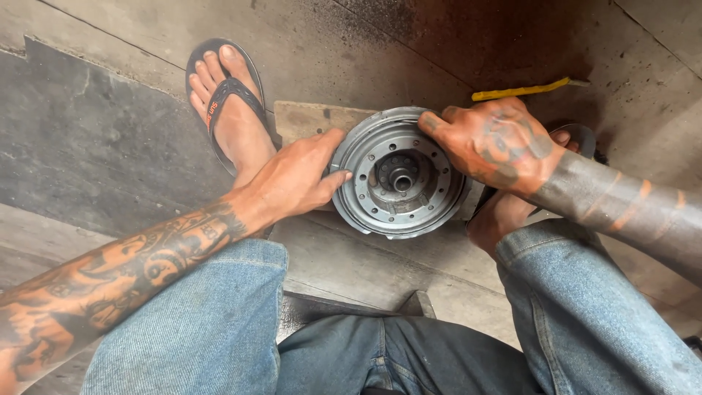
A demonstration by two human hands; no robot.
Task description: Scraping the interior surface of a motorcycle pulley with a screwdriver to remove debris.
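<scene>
**Two hands on a grey metal hub**

The person sat low with knees apart, and both hands met on a round grey metal hub [400, 174] lying on the floor between the feet. The left hand [292, 179] was pressed against the hub's left rim, fingers loosely curled rather than clamped, thumb along the upper edge and the forefinger tip touching the outer ring. The right hand [496, 145] lay over the upper right rim, fingers spread and bent down across the edge, so it covered that part of the ring. Neither hand closed fully around the piece; each simply bore on its own side.

The hub lay flat with its open face turned up toward the person, so its axis ran straight up from the floor. In its hollow I could see a ring of small holes and a short central boss [401, 178] with a bore. It rested partly on a flat wooden board [307, 118], which showed beyond its upper left edge.

A foot in a black flip-flop [227, 102] stood just left of the board. A yellow strip-like tool [521, 90] lay on the concrete floor [110, 139] beyond the right hand.
</scene>
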